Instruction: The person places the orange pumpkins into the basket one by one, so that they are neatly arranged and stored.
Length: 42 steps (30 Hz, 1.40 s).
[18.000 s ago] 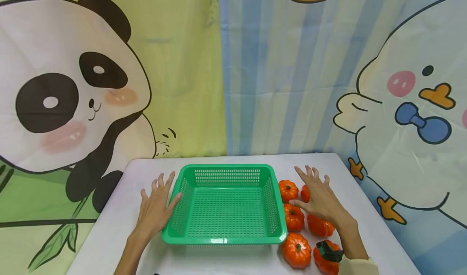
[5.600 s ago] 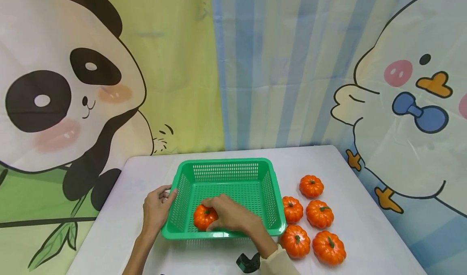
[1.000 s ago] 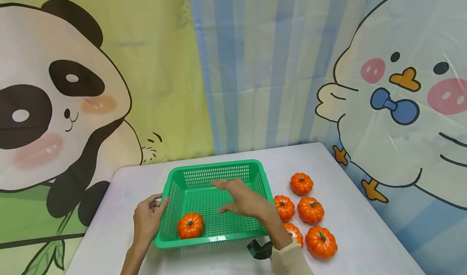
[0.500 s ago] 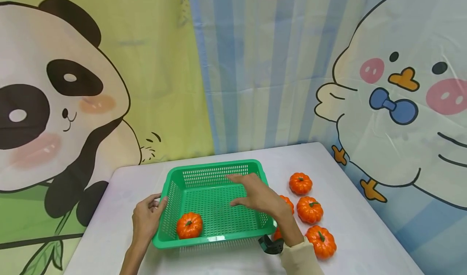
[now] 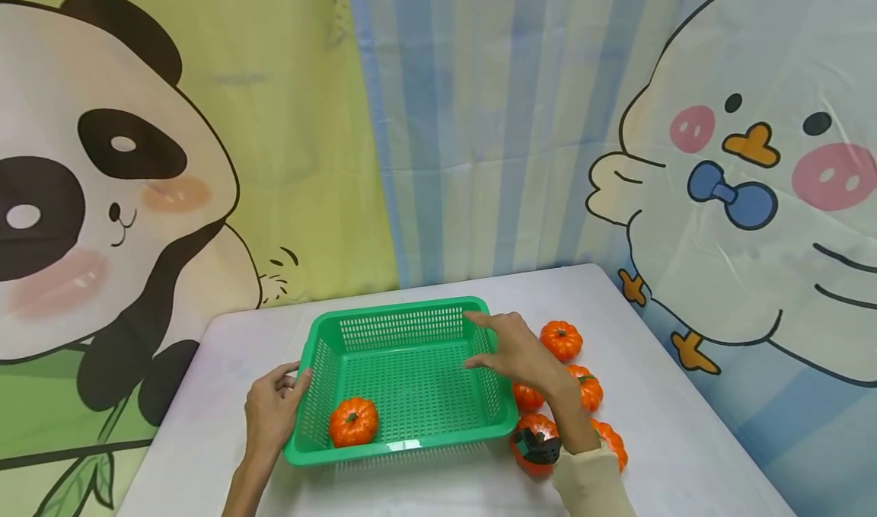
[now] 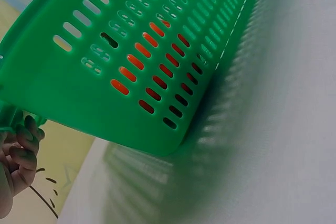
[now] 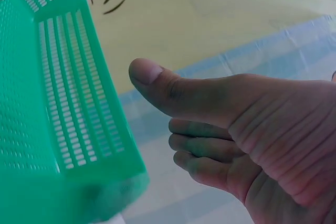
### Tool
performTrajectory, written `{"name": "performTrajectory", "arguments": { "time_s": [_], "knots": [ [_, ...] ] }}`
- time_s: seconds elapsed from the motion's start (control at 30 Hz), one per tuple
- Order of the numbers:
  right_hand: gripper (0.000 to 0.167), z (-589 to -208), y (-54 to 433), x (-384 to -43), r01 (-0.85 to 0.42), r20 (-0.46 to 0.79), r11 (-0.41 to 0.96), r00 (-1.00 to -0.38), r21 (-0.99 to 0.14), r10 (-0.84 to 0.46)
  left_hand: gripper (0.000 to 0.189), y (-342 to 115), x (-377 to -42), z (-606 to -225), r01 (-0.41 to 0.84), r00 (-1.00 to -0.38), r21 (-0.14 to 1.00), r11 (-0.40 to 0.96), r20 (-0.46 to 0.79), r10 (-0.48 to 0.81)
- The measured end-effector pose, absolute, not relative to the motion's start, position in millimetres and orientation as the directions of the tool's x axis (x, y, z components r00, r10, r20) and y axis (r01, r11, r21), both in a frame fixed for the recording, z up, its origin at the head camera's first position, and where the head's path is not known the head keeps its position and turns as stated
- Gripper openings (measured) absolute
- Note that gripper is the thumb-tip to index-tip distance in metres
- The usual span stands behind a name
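We see the orange pumpkin (image 5: pixel 353 422) in the near left corner of the green basket (image 5: pixel 418 387), just across the wall from the left hand (image 5: pixel 270 410) and well apart from the right hand (image 5: pixel 521 353). The left hand grasps the basket's left rim; the right, holding nothing, hovers by the right rim, thumb and fingers parted. Other pumpkins (image 5: pixel 562 340) lie right of the basket on the white table (image 5: pixel 658 441), several partly hidden by the right forearm and the dark wrist device (image 5: pixel 536 448). The left wrist view cuts off most of that hand.
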State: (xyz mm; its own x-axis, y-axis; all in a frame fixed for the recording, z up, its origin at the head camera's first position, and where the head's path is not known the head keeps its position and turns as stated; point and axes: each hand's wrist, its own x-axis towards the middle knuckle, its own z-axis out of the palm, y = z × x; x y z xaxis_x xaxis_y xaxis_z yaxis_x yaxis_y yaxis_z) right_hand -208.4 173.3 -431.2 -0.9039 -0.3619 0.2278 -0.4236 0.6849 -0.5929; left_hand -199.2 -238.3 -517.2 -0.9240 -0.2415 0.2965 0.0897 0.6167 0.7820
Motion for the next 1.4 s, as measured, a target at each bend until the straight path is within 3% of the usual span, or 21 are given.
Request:
{"name": "performTrajectory", "arguments": {
  "time_s": [0.2,0.83,1.17,1.4],
  "knots": [
    [0.078,-432,191,-210,-0.428,0.262,0.705,-0.904,-0.565,-0.338,0.036,-240,-201,-517,0.084,-0.926,0.783,0.616,0.290,-0.242],
    [0.074,-438,246,-212,-0.267,0.171,0.806,-0.963,-0.527,-0.207,0.038,-240,-198,-520,0.050,-0.935,0.786,0.616,0.254,-0.248],
    [0.072,-449,280,-223,-0.287,0.204,0.828,-0.956,-0.482,-0.212,0.038,-241,-201,-517,0.063,-0.934,0.786,0.615,0.264,-0.241],
    [0.074,-457,294,-225,-0.228,0.156,0.852,-0.972,-0.471,-0.174,0.038,-239,-202,-517,0.050,-0.935,0.788,0.613,0.252,-0.248]
  ]
}}
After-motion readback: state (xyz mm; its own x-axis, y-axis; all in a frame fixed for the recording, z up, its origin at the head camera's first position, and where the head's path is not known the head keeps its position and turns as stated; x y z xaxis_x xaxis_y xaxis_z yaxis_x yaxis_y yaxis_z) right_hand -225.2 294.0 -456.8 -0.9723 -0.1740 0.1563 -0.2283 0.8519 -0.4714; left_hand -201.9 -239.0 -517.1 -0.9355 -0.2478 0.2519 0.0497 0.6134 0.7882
